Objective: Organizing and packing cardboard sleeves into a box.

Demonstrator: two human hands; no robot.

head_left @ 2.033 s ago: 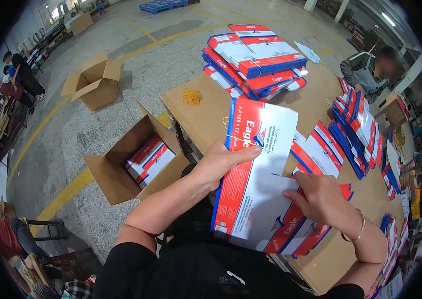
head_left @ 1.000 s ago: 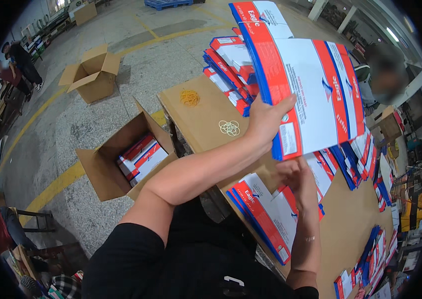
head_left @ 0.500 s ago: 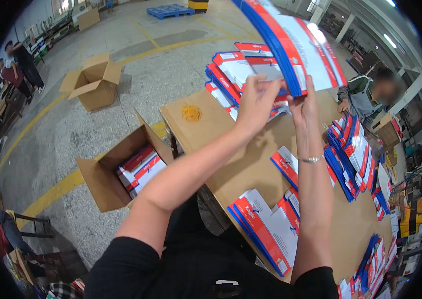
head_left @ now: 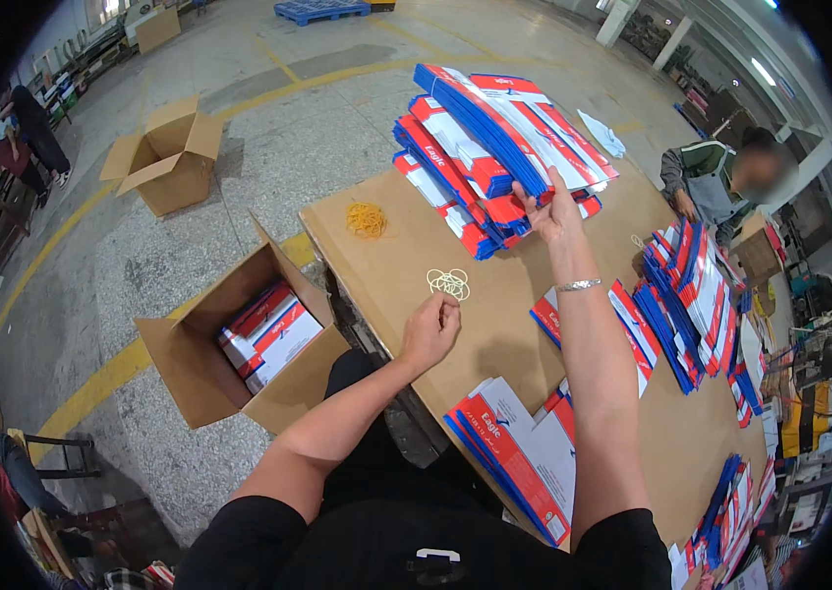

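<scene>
My right hand [head_left: 555, 208] grips the lower edge of a stack of flat red, white and blue cartons [head_left: 526, 128], with the thumb on the front. This stack rests on or just above other piles of the same flat cartons [head_left: 435, 152] at the table's far edge. My left hand [head_left: 432, 329] is closed in a pinch at several looped pale rubber bands [head_left: 448, 285] over the brown tabletop [head_left: 401, 265]. Its fingertips touch them; whether the bands lie on the table or hang from the fingers is hard to tell. A heap of orange-yellow rubber bands [head_left: 367, 220] lies farther off.
Another carton stack [head_left: 524, 447] lies near me, with more piles [head_left: 696, 295] to the right. On the floor at left stand an open cardboard box [head_left: 190, 379] holding cartons and a second open box [head_left: 168, 162]. A person [head_left: 716, 187] sits across the table.
My right hand has lowered the raised carton stack onto or close to the far piles. My left hand has left that stack and come nearer, to the pale rubber bands.
</scene>
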